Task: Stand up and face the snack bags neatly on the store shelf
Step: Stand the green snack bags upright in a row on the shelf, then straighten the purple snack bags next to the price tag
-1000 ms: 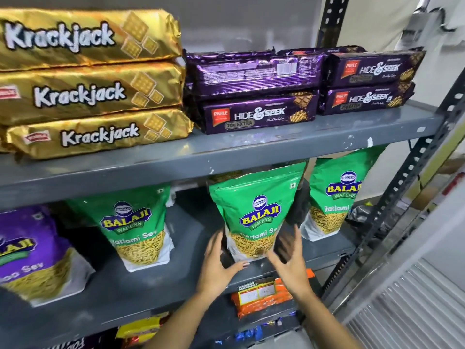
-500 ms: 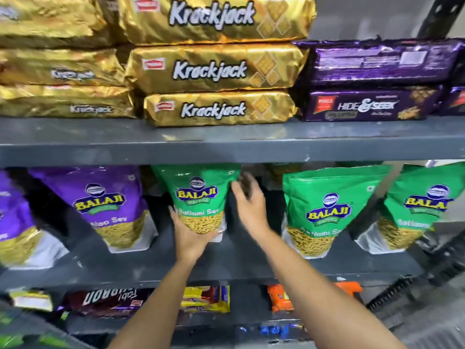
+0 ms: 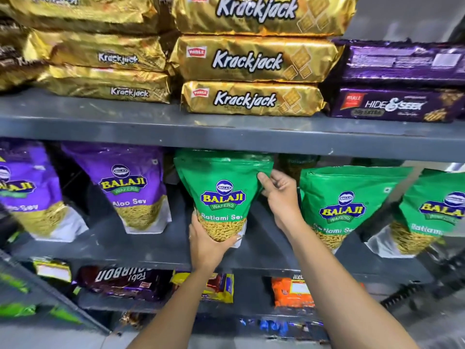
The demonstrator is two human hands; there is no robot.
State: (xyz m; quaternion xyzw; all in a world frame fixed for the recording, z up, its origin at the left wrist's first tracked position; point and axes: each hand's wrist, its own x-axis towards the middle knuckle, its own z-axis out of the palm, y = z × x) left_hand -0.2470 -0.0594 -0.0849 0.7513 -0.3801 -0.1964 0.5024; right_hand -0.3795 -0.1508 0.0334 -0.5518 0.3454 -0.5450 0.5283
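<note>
Now upright green bag (image 3: 222, 187), label forward, both hands (image 3: 208, 244) gripping

- The light is bright and even, falling from above and in front of me; the gold Krackjack packs (image 3: 254, 59) throw hard glare off their foil creases.
- Under the upper shelf (image 3: 226, 132) a shadow darkens the tops of the bags and the back of the bay.
- The green Ratlami Sev bag (image 3: 221, 195) between my hands is sharp; its print reads cleanly.
- The far purple bag (image 3: 27, 190) on the left and the green bag at the right edge (image 3: 437, 212) smear with blur.
- The wide lens bows the shelf lines and stretches my forearms at the bottom.
- The lowest shelf (image 3: 161, 306) sits dim and soft.
</note>
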